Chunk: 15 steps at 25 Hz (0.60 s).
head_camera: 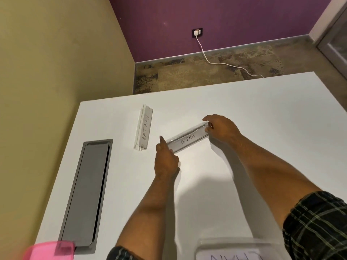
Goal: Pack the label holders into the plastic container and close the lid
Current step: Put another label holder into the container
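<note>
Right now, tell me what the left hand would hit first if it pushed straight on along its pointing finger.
Past the ALPHA label holder it grips, the left hand would probably pass right of the BATMAN label holder, meeting only bare table, though depth is uncertain.

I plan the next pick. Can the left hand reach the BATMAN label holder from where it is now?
Probably yes. The left hand grips one end of the ALPHA label holder, so it must let go first. The BATMAN label holder lies just beside it on the table, with nothing between.
</note>
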### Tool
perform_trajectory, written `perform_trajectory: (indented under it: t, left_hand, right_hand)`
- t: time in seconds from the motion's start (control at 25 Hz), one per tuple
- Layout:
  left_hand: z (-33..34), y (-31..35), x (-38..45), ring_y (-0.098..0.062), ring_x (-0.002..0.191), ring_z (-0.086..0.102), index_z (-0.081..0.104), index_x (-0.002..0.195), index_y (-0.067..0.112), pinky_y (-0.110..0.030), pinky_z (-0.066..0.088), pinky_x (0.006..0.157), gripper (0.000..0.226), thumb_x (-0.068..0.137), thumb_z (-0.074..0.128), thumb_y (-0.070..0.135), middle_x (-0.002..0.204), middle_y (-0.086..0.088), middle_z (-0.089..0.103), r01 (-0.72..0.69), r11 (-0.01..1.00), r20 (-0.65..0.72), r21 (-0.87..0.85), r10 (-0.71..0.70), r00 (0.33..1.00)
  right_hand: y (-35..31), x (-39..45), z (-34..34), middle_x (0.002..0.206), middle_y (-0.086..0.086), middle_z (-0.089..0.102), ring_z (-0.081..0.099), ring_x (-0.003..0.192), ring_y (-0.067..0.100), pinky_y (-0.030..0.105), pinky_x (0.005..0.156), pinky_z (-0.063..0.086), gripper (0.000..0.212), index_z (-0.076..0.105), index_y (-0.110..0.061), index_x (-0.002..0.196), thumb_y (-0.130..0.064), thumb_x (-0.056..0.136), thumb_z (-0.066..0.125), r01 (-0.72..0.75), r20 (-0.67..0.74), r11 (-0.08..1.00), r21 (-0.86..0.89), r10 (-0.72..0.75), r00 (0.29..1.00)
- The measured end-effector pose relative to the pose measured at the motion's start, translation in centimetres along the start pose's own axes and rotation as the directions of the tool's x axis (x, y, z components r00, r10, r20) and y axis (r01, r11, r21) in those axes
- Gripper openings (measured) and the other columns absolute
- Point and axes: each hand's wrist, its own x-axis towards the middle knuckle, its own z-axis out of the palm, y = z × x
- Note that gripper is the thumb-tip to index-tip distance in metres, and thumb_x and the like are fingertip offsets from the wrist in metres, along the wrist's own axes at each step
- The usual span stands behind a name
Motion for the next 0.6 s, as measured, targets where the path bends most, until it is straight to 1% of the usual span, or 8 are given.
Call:
perform_trajectory:
  t: [0.08, 0.2, 0.24, 0.36, 0.44, 0.52, 0.6]
  left_hand:
    - [-1.0, 0.3, -1.3, -0.035, 0.121, 0.054, 0.018, 0.159, 0.007, -0.041, 0.046, 0.1, 0.065, 0.1, 0.044, 0.008, 0.139, -0.018, 0.044, -0.027, 0.999, 0.004, 0.039, 0.026, 1.0]
    - [-2.0, 0.4, -3.0, -0.035, 0.116, 0.058, 0.039, 0.149, 0.007, -0.04, 0.048, 0.097, 0.052, 0.097, 0.047, 0.008, 0.13, -0.018, 0.051, -0.105, 0.989, 0.011, 0.102, 0.105, 0.994]
    - [-2.1, 0.3, -3.6, -0.035, 0.116, 0.058, 0.044, 0.146, 0.007, -0.039, 0.047, 0.097, 0.05, 0.096, 0.048, 0.007, 0.127, -0.019, 0.053, -0.125, 0.986, 0.011, 0.109, 0.124, 0.992]
    - [-2.1, 0.4, -5.5, -0.033, 0.119, 0.056, 0.051, 0.142, 0.008, -0.035, 0.046, 0.096, 0.047, 0.095, 0.051, 0.009, 0.125, -0.018, 0.058, -0.138, 0.985, -0.001, 0.103, 0.138, 0.99]
    - [-1.9, 0.4, -6.8, -0.032, 0.121, 0.057, 0.055, 0.14, 0.009, -0.035, 0.046, 0.097, 0.046, 0.094, 0.053, 0.01, 0.127, -0.016, 0.061, -0.138, 0.986, -0.003, 0.093, 0.139, 0.99]
    - [-1.9, 0.1, -8.0, -0.03, 0.121, 0.058, 0.059, 0.138, 0.012, -0.037, 0.049, 0.101, 0.045, 0.093, 0.056, 0.012, 0.127, -0.013, 0.064, -0.126, 0.99, 0.001, 0.07, 0.126, 0.992]
    - [-2.1, -0.1, -8.9, -0.027, 0.118, 0.062, 0.063, 0.134, 0.013, -0.036, 0.05, 0.101, 0.044, 0.09, 0.059, 0.013, 0.123, -0.011, 0.068, -0.11, 0.994, 0.012, 0.018, 0.11, 0.994]
  right_hand:
    - [0.5, -3.0, -0.6, 0.112, -0.004, 0.066, 0.062, 0.103, 0.018, 0.032, 0.083, 0.047, 0.036, 0.062, -0.026, 0.127, -0.024, 0.091, 0.063, 0.007, -0.025, 1.0, 0.029, -0.007, 1.0]
    - [1.5, -6.8, -1.6, 0.103, -0.01, 0.066, 0.062, 0.094, 0.014, 0.029, 0.079, 0.045, 0.03, 0.065, -0.03, 0.12, -0.027, 0.09, 0.065, 0.034, -0.05, 0.997, 0.064, -0.031, 0.998]
    - [1.7, -7.9, -1.8, 0.101, -0.01, 0.066, 0.062, 0.091, 0.013, 0.028, 0.078, 0.045, 0.029, 0.066, -0.03, 0.119, -0.027, 0.09, 0.066, 0.049, -0.066, 0.996, 0.074, -0.044, 0.997]
    - [2.0, -10.5, -2.5, 0.098, -0.01, 0.065, 0.06, 0.084, 0.012, 0.03, 0.078, 0.048, 0.028, 0.068, -0.029, 0.118, -0.025, 0.09, 0.067, 0.084, -0.122, 0.992, 0.089, -0.073, 0.99]
    - [2.2, -12.2, -2.9, 0.098, -0.01, 0.064, 0.058, 0.079, 0.01, 0.032, 0.08, 0.05, 0.029, 0.068, -0.028, 0.119, -0.023, 0.09, 0.067, 0.095, -0.147, 0.991, 0.097, -0.08, 0.986]
    - [2.2, -14.0, -3.1, 0.099, -0.01, 0.062, 0.06, 0.077, 0.012, 0.033, 0.08, 0.051, 0.033, 0.067, -0.028, 0.12, -0.025, 0.087, 0.07, 0.098, -0.153, 0.99, 0.104, -0.082, 0.985]
    - [2.2, -15.8, -3.3, 0.102, -0.01, 0.06, 0.061, 0.08, 0.014, 0.032, 0.079, 0.051, 0.044, 0.064, -0.029, 0.123, -0.03, 0.08, 0.076, 0.102, -0.143, 0.99, 0.093, -0.088, 0.986]
